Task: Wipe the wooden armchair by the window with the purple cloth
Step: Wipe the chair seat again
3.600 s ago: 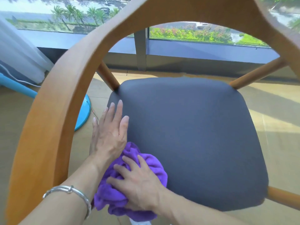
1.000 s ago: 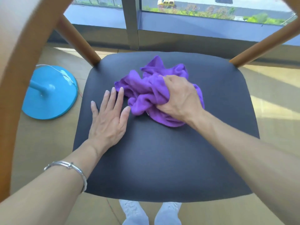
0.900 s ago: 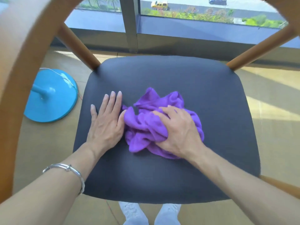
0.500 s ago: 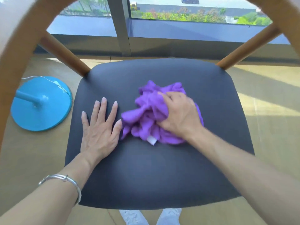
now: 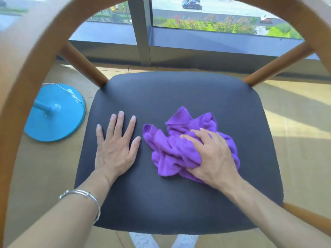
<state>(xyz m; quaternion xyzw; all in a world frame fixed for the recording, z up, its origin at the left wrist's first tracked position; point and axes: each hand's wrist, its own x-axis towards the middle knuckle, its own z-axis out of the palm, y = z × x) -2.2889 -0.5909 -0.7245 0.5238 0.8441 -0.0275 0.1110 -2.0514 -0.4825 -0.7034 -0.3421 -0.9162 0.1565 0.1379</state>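
The wooden armchair's curved back rail (image 5: 26,65) arcs over the view, and its dark grey seat (image 5: 179,90) fills the middle. A crumpled purple cloth (image 5: 172,147) lies on the seat, right of centre. My right hand (image 5: 213,156) grips the cloth from above, fingers curled into its folds. My left hand (image 5: 114,145) rests flat on the seat's left side with fingers spread, a small gap away from the cloth. A silver bracelet (image 5: 84,196) is on that wrist.
A blue round stand base (image 5: 55,120) with a white cord sits on the wooden floor left of the chair. A low window (image 5: 206,18) with a grey frame post (image 5: 141,33) runs behind the chair. White shoes (image 5: 143,240) show under the seat's front edge.
My right hand has dragged the cloth back and forth over the seat and now sits farther right and nearer me, opening a gap to my left hand. The left hand stayed flat.
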